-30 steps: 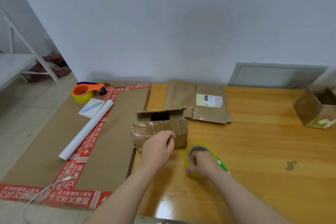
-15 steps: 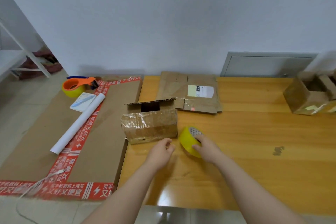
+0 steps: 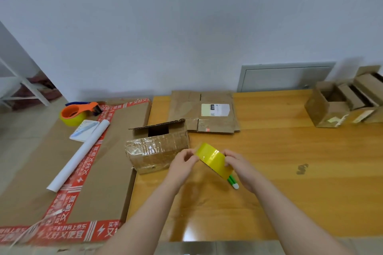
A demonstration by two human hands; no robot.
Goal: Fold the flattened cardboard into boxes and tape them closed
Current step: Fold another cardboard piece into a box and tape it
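- Both hands hold the yellow tape roll [image 3: 213, 159] above the table [image 3: 300, 188], near its front.
- The left hand [image 3: 182, 164] pinches the roll's upper left edge, fingers curled.
- The right hand [image 3: 238, 164] grips the roll's right side, fingers wrapped round it.
- A taped box [image 3: 155, 152] sits just left of the hands, its rear flap up.
- Flat cardboard [image 3: 186, 109] lies behind the box, by the wall.
- A green-and-white stick [image 3: 233, 182], perhaps a pen, lies under the roll.
- Open boxes [image 3: 323, 109] stand at the far right.
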